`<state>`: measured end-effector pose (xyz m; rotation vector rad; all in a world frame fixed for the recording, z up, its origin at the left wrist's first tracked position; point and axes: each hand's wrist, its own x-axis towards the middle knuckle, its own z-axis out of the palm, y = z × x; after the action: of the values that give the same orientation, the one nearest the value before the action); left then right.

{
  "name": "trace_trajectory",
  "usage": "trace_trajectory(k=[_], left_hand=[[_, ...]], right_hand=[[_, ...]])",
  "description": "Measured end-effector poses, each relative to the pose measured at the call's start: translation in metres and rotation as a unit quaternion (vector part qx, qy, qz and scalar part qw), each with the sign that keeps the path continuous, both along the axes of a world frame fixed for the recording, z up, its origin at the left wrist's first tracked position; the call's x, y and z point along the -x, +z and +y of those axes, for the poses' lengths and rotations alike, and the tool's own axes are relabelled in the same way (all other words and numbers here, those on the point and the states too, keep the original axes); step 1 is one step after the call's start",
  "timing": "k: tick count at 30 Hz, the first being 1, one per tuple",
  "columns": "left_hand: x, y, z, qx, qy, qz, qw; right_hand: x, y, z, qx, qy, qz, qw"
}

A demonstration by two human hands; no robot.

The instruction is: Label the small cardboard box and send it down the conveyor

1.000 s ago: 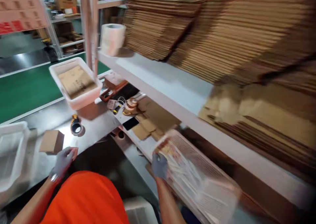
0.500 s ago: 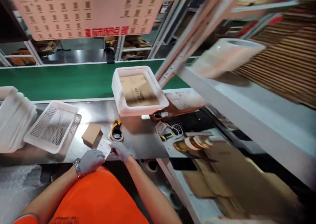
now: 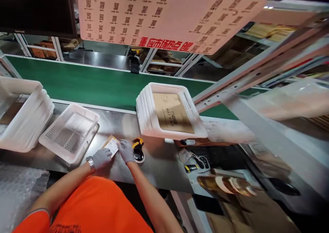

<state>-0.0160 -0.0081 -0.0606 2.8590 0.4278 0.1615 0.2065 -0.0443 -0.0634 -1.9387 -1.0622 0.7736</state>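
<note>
A small brown box (image 3: pixel 108 143) lies on the steel bench (image 3: pixel 159 164) near its near edge, just right of a perforated white basket (image 3: pixel 69 132). A white label (image 3: pixel 112 146) sits on the box's top. The left hand (image 3: pixel 101 157), in a grey glove with a metal watch (image 3: pixel 90 163) at the wrist, rests on the near left part of the box, its fingers (image 3: pixel 108 154) bent over the label's near edge. The right hand (image 3: pixel 125 150), also gloved, presses down on the right side of the label with its fingers (image 3: pixel 120 144) close together and curled. Both hands touch the box; whether either pinches the label cannot be told.

Just right of the right hand, touching its knuckles, lies a yellow and black tape dispenser (image 3: pixel 138 150). Farther right and farther off stands a stack of white trays (image 3: pixel 146 113) with a brown cardboard sheet (image 3: pixel 172 112) in the top 1. At the far left is another stack of white tubs (image 3: pixel 23 120). Bubble wrap (image 3: pixel 17 188) lies at the near left. Behind the bench runs a green conveyor belt (image 3: pixel 84 84), and above it hangs a pale sign (image 3: pixel 159 17) with rows of codes and red characters. To the right, rolls of tape (image 3: pixel 226 183) lie on a lower shelf beside flat cardboard pieces (image 3: pixel 252 209). The person wears an orange shirt (image 3: pixel 92 209).
</note>
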Motion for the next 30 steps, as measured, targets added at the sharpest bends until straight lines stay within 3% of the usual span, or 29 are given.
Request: trace_trajectory(k=[5, 10, 12, 16, 22, 26, 30], left_hand=[[-0.013, -0.013, 0.0, 0.017, 0.048, 0.022, 0.998], [-0.002, -0.029, -0.014, 0.037, 0.077, 0.013, 0.996], [0.003, -0.033, -0.02, 0.057, 0.089, 0.023, 0.994], [0.012, -0.04, -0.034, 0.086, 0.151, 0.039, 0.984], [0.051, -0.063, -0.086, 0.098, 0.277, 0.057, 0.954], [0.097, -0.079, -0.143, 0.099, 0.4, 0.056, 0.909], [0.137, -0.093, -0.204, 0.111, 0.571, -0.001, 0.813]], right_hand=[[-0.004, -0.022, 0.008, 0.015, 0.0, -0.067, 0.998], [-0.012, -0.032, 0.013, 0.032, 0.006, -0.123, 0.992], [-0.007, -0.033, 0.013, 0.019, 0.064, -0.142, 0.988], [0.015, -0.034, 0.009, -0.005, 0.272, -0.172, 0.947], [0.032, -0.021, 0.007, 0.047, 0.332, -0.231, 0.913], [0.043, -0.018, 0.003, 0.056, 0.361, -0.243, 0.898], [0.048, -0.029, -0.02, 0.015, 0.448, -0.228, 0.864]])
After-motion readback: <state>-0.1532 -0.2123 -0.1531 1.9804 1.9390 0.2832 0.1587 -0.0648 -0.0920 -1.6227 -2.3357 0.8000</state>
